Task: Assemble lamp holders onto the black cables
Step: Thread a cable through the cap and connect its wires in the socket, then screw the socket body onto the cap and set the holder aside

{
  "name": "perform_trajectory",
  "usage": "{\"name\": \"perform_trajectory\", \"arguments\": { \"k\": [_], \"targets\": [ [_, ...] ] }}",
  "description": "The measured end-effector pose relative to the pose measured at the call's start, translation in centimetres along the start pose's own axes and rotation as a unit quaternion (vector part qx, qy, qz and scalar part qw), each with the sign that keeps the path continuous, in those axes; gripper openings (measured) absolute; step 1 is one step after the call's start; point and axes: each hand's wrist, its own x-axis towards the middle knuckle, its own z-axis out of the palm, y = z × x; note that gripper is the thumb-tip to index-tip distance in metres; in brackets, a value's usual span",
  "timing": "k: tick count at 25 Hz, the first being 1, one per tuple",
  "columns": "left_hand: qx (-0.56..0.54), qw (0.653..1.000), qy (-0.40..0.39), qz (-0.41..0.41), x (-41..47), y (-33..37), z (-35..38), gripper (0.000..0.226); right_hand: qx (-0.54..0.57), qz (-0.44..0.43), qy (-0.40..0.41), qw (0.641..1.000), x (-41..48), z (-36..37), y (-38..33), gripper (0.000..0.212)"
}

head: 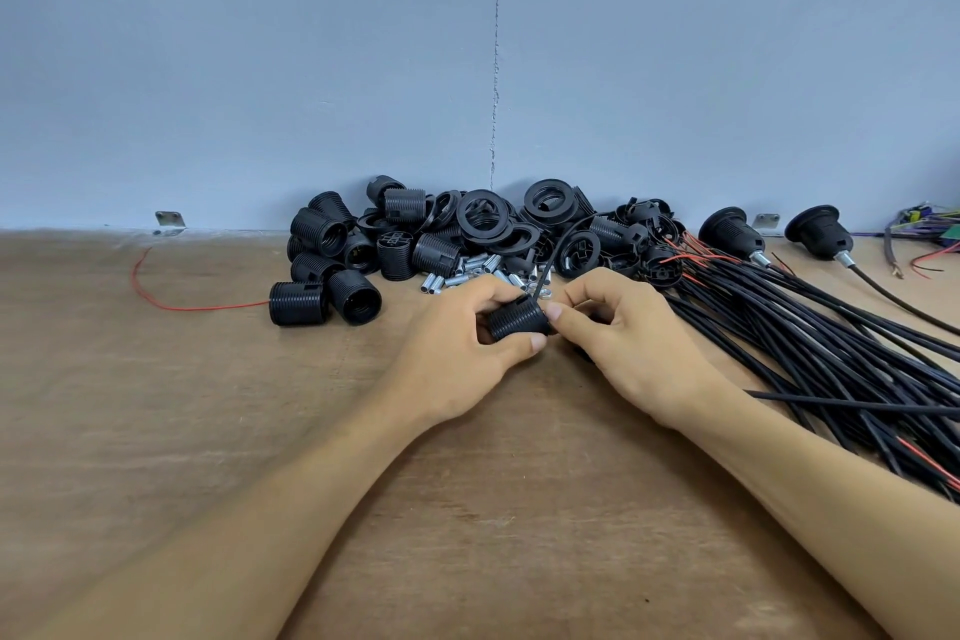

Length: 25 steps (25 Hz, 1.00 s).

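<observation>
- head view, centre of the frame: a ribbed lamp holder (519,323) lies on its side just above the table (208,431), clamped in the left hand (462,346), whose thumb and curled fingers wrap round its barrel.
- the right hand (621,330) meets it from the right, thumb pressed on the holder's right end and fingers curled over the top. whether those fingers also pinch the cable is hidden, so i cannot tell.
- 1 black cable (549,257) leaves the top of that end between the 2 hands and arcs up and right toward the pile.
- judged step: seating the cable in this holder. going by the loose stock, most of the task is not yet done.
- risk: the thin cable could slip back out of the holder if the right hand eases off before it is seated, since nothing else visibly anchors it.
- risk: the free length runs over the pile, so a hard pull may snag it and drag parts forward.
- risk: the metal tubes (467,276) lie just beyond the knuckles and look ready to roll if a hand brushes them.
- behind them, the pile of holder parts (478,224) sits against the wall.
- the cable bundle (831,343) fans from right of centre to the lower right edge, close enough for the right forearm to catch.
- upper right: 2 finished holders (730,233), each on a cable.
- left of the pile: a loose red wire (156,299).
</observation>
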Motion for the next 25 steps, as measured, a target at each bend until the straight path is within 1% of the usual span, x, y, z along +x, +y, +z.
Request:
{"name": "perform_trajectory", "arguments": {
  "k": [4,6,8,9,10,12,13,14,17,19,21,23,25],
  "targets": [
    [0.005,1.000,-0.009,-0.007,0.0,-0.1,-0.2,0.033,0.016,0.009,-0.005,1.000,0.0,-0.4,0.4,0.011],
    [0.009,1.000,-0.012,-0.009,0.2,-0.3,-0.2,0.034,0.011,-0.003,-0.006,1.000,0.2,-0.7,0.4,0.009],
    [0.021,1.000,-0.012,-0.011,0.3,-0.4,-0.3,0.038,0.016,-0.013,-0.011,1.000,0.6,-1.4,0.4,0.006],
    [0.025,1.000,-0.011,-0.014,0.4,-0.4,-0.4,0.041,0.010,-0.008,-0.025,1.000,0.8,-2.0,0.3,0.009],
    [0.026,0.999,-0.009,-0.016,0.4,-0.4,-0.5,0.043,-0.013,0.004,-0.051,0.999,1.1,-2.6,0.4,0.018],
    [0.018,1.000,-0.006,-0.023,0.4,-0.4,-0.5,0.046,-0.115,0.029,-0.123,0.985,1.3,-3.4,0.8,0.037],
    [0.012,1.000,-0.006,-0.025,0.4,-0.4,-0.6,0.046,-0.163,0.030,-0.147,0.975,1.3,-3.5,1.0,0.039],
    [0.007,1.000,-0.005,-0.024,0.4,-0.4,-0.5,0.046,-0.189,0.021,-0.151,0.970,1.2,-3.4,1.2,0.037],
    [-0.028,0.999,0.013,-0.040,0.3,-0.4,-0.5,0.044,-0.189,-0.029,-0.092,0.977,0.9,-3.1,1.3,0.030],
    [-0.071,0.995,0.032,-0.065,0.4,-0.3,-0.5,0.043,-0.220,-0.078,-0.084,0.969,0.8,-3.0,1.2,0.040],
    [-0.111,0.990,0.042,-0.078,0.5,-0.3,-0.5,0.041,-0.254,-0.106,-0.107,0.955,0.7,-2.5,1.1,0.051],
    [-0.152,0.984,0.030,-0.085,0.7,-0.3,-0.6,0.035,-0.252,-0.101,-0.104,0.957,0.5,-2.1,1.1,0.060],
    [-0.172,0.981,0.015,-0.084,0.7,-0.3,-0.7,0.026,-0.202,-0.066,-0.084,0.974,0.6,-2.1,1.2,0.068]
  ]
}}
